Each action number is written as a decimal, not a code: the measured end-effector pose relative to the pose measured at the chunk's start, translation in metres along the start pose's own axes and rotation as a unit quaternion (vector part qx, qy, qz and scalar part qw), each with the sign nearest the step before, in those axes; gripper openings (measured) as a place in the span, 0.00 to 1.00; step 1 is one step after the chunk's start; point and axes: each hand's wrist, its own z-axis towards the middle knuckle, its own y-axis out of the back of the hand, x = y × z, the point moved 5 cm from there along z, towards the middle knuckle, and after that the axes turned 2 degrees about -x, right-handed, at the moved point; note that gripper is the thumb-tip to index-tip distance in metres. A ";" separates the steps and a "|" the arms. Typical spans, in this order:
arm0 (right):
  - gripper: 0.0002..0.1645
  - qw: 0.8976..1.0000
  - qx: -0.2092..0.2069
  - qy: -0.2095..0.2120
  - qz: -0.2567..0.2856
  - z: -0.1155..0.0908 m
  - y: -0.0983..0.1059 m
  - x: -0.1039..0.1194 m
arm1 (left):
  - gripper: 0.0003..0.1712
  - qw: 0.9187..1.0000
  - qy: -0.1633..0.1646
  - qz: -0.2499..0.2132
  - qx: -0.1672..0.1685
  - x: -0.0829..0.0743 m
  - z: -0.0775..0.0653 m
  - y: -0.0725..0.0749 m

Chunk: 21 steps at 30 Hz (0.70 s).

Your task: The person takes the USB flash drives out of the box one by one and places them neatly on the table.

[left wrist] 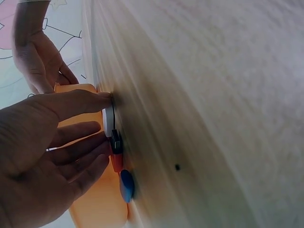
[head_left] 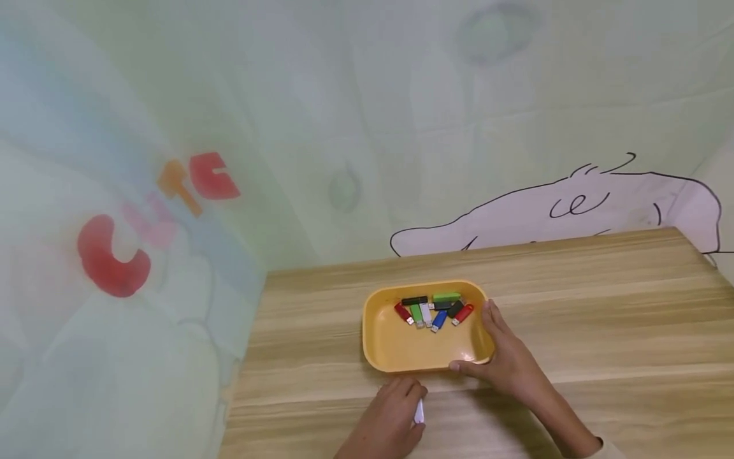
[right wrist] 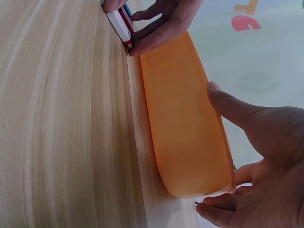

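My right hand [head_left: 510, 366] grips the right end of a yellow-orange plastic tray [head_left: 395, 354], thumb at the near rim and fingers along the right side. In the tray lie several USB sticks: red, green, white, blue and black. My left hand [head_left: 387, 417] is on the table just in front of the tray and pinches a white USB stick [head_left: 419, 413], its thumb on one end. In the left wrist view, a black-and-red stick [left wrist: 116, 156] and a blue stick [left wrist: 126, 185] lie in line with the white one, close by the fingers.
The wood-grain table [head_left: 602, 319] stretches to the right of the tray. Behind it and at the left hang pale printed curtains [head_left: 344, 127], with coloured letters on the left one.
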 end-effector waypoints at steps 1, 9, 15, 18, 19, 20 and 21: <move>0.80 1.000 0.000 0.000 0.000 0.000 0.000 0.000 | 0.25 1.000 -0.003 0.002 -0.001 0.000 0.000 0.000; 0.80 1.000 0.000 -0.003 0.001 0.000 0.001 0.001 | 0.24 0.998 -0.041 0.023 -0.042 -0.004 -0.004 0.006; 0.80 1.000 -0.001 -0.006 -0.002 0.000 0.004 -0.001 | 0.25 0.995 -0.063 0.039 -0.071 -0.009 -0.007 0.015; 0.81 1.000 -0.001 -0.005 -0.001 0.001 0.003 -0.001 | 0.26 0.993 -0.068 0.043 -0.082 -0.011 -0.009 0.020; 0.80 1.000 -0.001 -0.006 0.000 0.001 0.003 -0.002 | 0.26 0.993 -0.071 0.044 -0.086 -0.012 -0.010 0.021; 0.81 1.000 0.000 -0.006 0.001 0.000 0.002 -0.002 | 0.25 0.992 -0.075 0.046 -0.090 -0.012 -0.010 0.023; 0.80 1.000 0.001 -0.006 0.002 0.000 0.002 -0.002 | 0.25 0.992 -0.078 0.047 -0.093 -0.013 -0.011 0.024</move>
